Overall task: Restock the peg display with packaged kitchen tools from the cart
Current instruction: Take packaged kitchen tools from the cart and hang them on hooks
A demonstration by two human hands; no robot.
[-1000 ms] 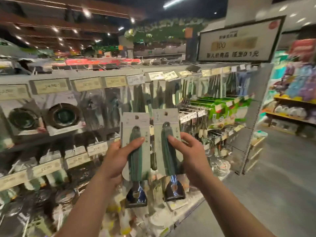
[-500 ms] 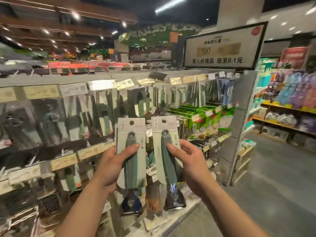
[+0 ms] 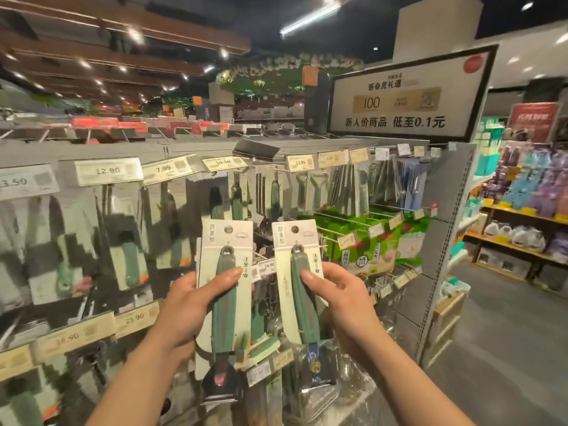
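1. The left hand (image 3: 187,305) grips the left pack (image 3: 209,256), thumb laid across the green handle on the front and fingers curled out of sight behind the card.
2. The right hand (image 3: 341,302) grips the right pack (image 3: 284,272) the same way, thumb on the handle and fingers wrapped round the card's right edge.
3. Both packs are held upright, side by side but apart, in front of the peg display (image 3: 430,272). Each pale card has a round hanging hole and a column of Chinese characters at top left; each carries one green-handled tool with a metal head at the bottom.
4. Price tags on the pegs read 12.90 (image 3: 108,171), 7.99 (image 3: 163,169) and 10.50 (image 3: 223,162) along the top row, 14.90 (image 3: 269,265) between the packs and 23.90 (image 3: 134,317) lower left.
5. More carded tools hang behind the tags, blurred; green packets (image 3: 362,241) fill pegs to the right.
6. A black-framed sign (image 3: 399,99) above the display's end shows "100" and "新人价商品 低至0.1元".
7. Beyond, a grey floor (image 3: 507,348) runs to wooden shelves (image 3: 519,219) of purple and blue goods, under a dark ceiling with a strip light (image 3: 310,18).
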